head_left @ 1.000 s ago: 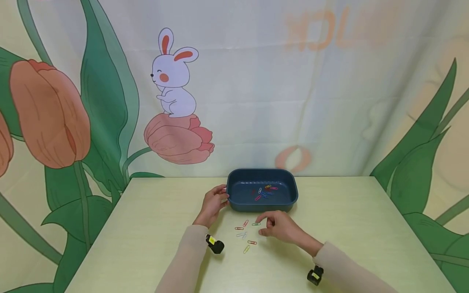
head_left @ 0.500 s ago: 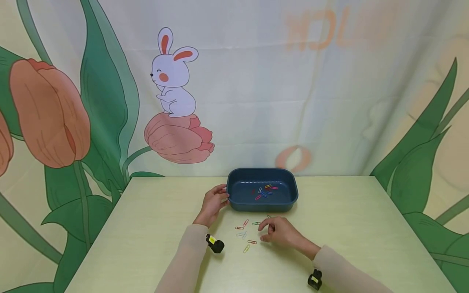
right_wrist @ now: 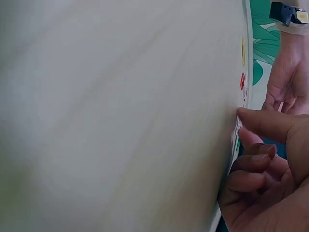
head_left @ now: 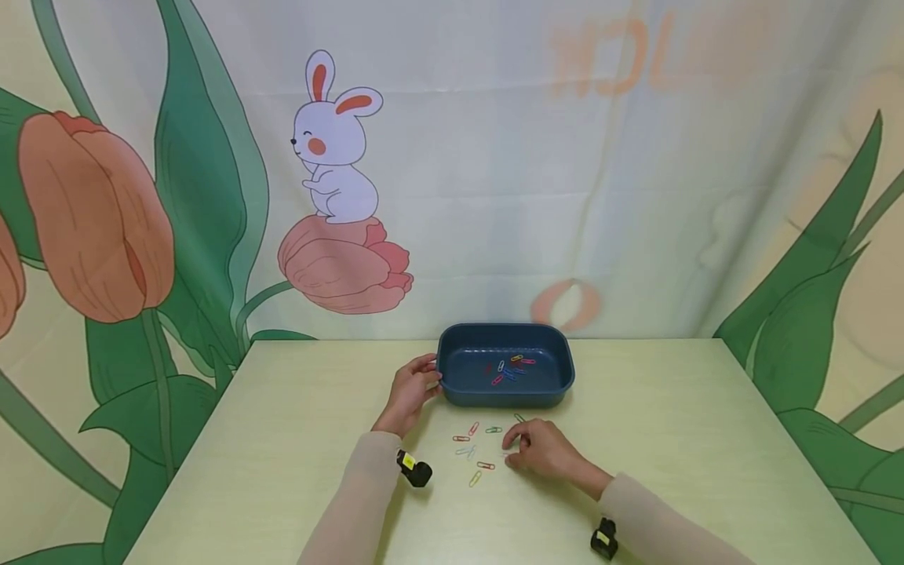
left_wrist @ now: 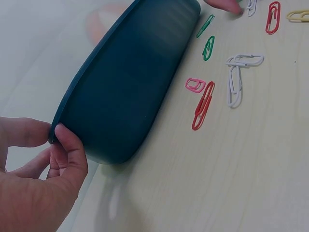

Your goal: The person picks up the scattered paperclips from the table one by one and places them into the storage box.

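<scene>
A dark blue plastic box stands at the table's back edge, several coloured paper clips inside it. My left hand grips its left rim between thumb and fingers, as the left wrist view shows. My right hand is low over the table in front of the box, thumb and index finger apart on either side of a white paper clip. Two green paper clips lie near the box, one beside the right hand's knuckles. The right wrist view sees the thumb and curled other fingers.
Left of the right hand lie red paper clips, a pink one, two crossed white ones and a yellow one. A printed curtain hangs behind the table.
My right hand has drawn back from the green paper clips toward the front of the table, revealing one near the box. The left hand stays on the box.
</scene>
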Available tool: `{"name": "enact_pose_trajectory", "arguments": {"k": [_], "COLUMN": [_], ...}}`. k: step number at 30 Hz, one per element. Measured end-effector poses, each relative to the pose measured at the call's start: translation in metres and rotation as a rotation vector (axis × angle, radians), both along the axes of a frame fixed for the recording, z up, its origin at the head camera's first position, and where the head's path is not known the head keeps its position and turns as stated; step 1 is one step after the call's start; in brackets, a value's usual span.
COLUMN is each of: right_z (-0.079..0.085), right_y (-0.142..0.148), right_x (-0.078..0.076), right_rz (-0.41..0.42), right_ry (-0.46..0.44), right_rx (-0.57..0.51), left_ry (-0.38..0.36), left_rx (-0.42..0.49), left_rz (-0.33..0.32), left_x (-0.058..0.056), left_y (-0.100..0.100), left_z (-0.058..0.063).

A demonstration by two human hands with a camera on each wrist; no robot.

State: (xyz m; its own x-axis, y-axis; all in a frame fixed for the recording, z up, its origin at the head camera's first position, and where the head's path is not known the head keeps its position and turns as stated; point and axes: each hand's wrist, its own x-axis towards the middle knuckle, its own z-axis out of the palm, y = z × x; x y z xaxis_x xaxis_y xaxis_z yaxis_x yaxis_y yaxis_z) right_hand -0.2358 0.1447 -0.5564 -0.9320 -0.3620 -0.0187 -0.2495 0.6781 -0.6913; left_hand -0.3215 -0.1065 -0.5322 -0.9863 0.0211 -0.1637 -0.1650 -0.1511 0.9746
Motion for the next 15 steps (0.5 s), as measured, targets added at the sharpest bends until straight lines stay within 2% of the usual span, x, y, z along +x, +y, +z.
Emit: {"name": "enact_pose_trajectory", "arguments": {"k": [7,15], "right_z": [0.005,0.0071], "right_y": [-0.004,-0.0038], "right_x": [0.0027,0.0038], "right_rz": [0.012,0.008], "right_ry": [0.01,-0.036], "right_rx": [0.033,0.025], "left_ry": [0.002,0.0], "left_rx": [-0.004,-0.008], "left_rz": [-0.011,0.006], "left_x": [0.0022,-0.0001], "left_y": [-0.0004,0.0008], "left_z": [0.0053,0.0013]}}
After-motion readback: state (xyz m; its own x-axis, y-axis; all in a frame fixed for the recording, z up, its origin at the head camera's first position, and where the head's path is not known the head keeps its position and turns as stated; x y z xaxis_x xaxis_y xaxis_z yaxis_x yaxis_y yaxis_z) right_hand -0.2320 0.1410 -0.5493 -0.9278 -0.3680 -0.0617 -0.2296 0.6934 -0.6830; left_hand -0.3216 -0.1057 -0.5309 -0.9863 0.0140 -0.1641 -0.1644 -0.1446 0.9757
